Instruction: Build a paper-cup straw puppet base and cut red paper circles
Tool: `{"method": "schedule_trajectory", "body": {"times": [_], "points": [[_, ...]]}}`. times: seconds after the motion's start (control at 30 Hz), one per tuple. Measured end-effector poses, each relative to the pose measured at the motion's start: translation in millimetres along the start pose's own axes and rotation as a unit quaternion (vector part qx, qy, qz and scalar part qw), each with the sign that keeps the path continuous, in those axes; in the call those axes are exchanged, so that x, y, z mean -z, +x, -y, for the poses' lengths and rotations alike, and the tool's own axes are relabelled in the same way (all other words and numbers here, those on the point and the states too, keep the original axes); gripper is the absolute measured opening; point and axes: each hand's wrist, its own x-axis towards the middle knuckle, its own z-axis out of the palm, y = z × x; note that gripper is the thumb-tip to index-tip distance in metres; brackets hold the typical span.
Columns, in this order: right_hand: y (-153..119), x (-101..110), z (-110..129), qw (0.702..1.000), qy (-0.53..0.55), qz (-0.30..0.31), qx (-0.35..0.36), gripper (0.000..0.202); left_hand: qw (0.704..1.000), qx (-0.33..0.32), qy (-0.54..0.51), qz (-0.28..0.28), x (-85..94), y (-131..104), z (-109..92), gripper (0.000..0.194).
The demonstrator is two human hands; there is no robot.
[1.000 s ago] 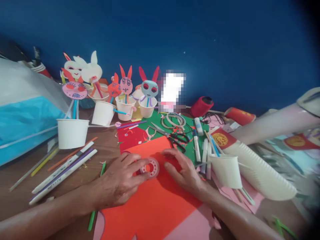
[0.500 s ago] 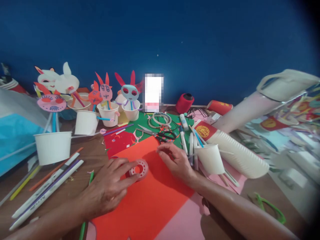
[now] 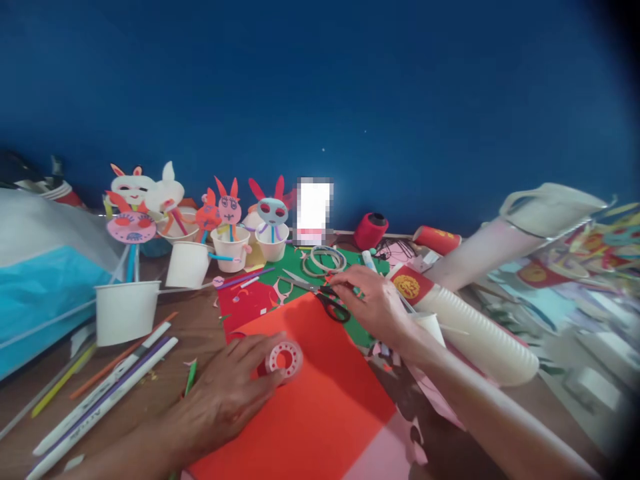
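My left hand (image 3: 235, 383) has its thumb and fingers closed around a small roll of tape (image 3: 284, 360), low over the orange-red paper sheet (image 3: 320, 400). My right hand (image 3: 373, 300) reaches past the sheet's far edge, its fingertips closed at the black handles of the scissors (image 3: 334, 308). One handle loop shows in front of the fingers; the other is mostly hidden under them. The blades point away to the left over green paper (image 3: 295, 291).
Paper cups bearing rabbit-faced figures, such as one cup (image 3: 127, 313), line the left and back. White markers (image 3: 105, 400) lie at left. Right of my arm are stacked paper cups (image 3: 475, 320) and a tilted white jug (image 3: 500, 220). A red thread spool (image 3: 371, 231) stands near the wall.
My right hand has moved forward and right from over the orange-red sheet to the scissors' handles. The tape roll stays in my left hand. The view has tilted up slightly.
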Motion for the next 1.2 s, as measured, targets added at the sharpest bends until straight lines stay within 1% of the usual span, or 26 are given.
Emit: {"method": "schedule_trajectory", "body": {"times": [0.07,0.2,0.27,0.33,0.4,0.43,0.5,0.57,0.63,0.7,0.73,0.8,0.87,0.93,1.07,1.2], "points": [[10.7,-8.2,6.1,0.999,-0.026,0.023,0.021,0.015,1.0,-0.009,0.001,-0.004,-1.8,-1.9,-0.1,0.044],[25.1,-35.3,28.1,0.991,-0.076,0.082,0.072,0.016,0.999,0.0,-0.001,-0.047,-11.5,-4.6,0.7,0.043],[22.5,-46.7,39.8,0.985,-0.099,0.1,0.099,0.015,0.997,-0.002,-0.01,-0.073,-16.6,-3.6,2.0,0.038],[12.3,-51.7,48.8,0.977,-0.104,0.124,0.139,0.014,0.995,-0.01,-0.022,-0.092,-20.0,-1.3,3.6,0.033],[-1.9,-47.6,53.5,0.973,-0.086,0.141,0.16,0.013,0.994,-0.021,-0.032,-0.101,-21.6,0.9,4.7,0.031],[-8.9,-41.7,53.7,0.974,-0.076,0.141,0.158,0.014,0.994,-0.021,-0.036,-0.105,-21.9,1.5,4.9,0.031],[-20.1,-23.3,49.3,0.981,-0.061,0.123,0.14,0.016,0.993,-0.014,-0.046,-0.109,-21.9,2.0,4.6,0.03],[-25.6,0.1,37.9,0.989,-0.069,0.099,0.089,0.019,0.992,-0.003,-0.063,-0.107,-21.2,1.6,3.8,0.03],[-26.1,22.2,21.0,0.992,-0.105,0.059,0.031,0.02,0.992,-0.001,-0.076,-0.101,-20.2,1.5,2.9,0.031],[-24.6,36.9,2.6,0.982,-0.176,0.058,-0.035,0.017,0.992,0.0,-0.084,-0.099,-18.8,2.1,2.3,0.034],[-24.1,40.4,-5.8,0.972,-0.216,0.077,-0.055,0.017,0.991,0.0,-0.086,-0.1,-18.0,2.8,2.2,0.035],[-24.3,40.1,-18.7,0.941,-0.307,0.114,-0.087,0.02,0.991,0.001,-0.087,-0.103,-16.6,4.6,1.9,0.037],[-26.0,33.0,-25.2,0.91,-0.379,0.143,-0.086,0.027,0.99,0.004,-0.089,-0.105,-15.2,6.4,1.3,0.036],[-28.0,24.2,-26.3,0.89,-0.418,0.167,-0.074,0.032,0.99,0.008,-0.093,-0.104,-13.9,7.6,0.2,0.036],[-28.4,15.5,-22.5,0.877,-0.428,0.206,-0.076,0.029,0.991,0.019,-0.095,-0.094,-11.3,7.9,-2.1,0.031],[-26.6,19.4,-21.1,0.876,-0.425,0.215,-0.082,0.022,0.991,0.019,-0.095,-0.087,-9.5,7.5,-1.2,0.026]]}}
